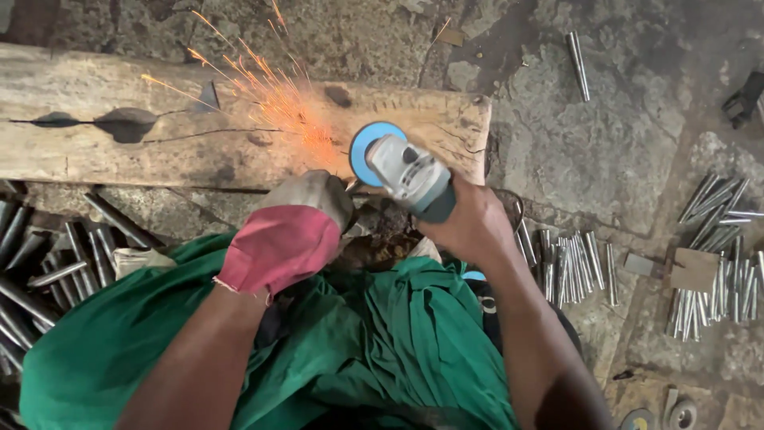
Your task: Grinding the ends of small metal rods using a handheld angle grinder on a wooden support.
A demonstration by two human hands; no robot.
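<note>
Your bare right hand (469,223) was closed around the angle grinder (410,175), rigid and seemingly heavy; your gloved left hand (298,223) pinched a small, mostly hidden workpiece against the wooden beam (119,103).

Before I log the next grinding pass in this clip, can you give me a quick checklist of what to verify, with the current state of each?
1. Right hand grips the angle grinder firmly: ok.
2. Left hand gloved: ok. Right hand gloved: not ok, it is bare.
3. Workpiece held steady at the blue disc: cannot tell, the piece is hidden behind the glove.
4. Sparks fly away from the body, over the wooden beam: ok.
5. Loose green cloth kept clear of the disc: not ok, it lies just below.
6. Guard on the disc: cannot tell.
</note>
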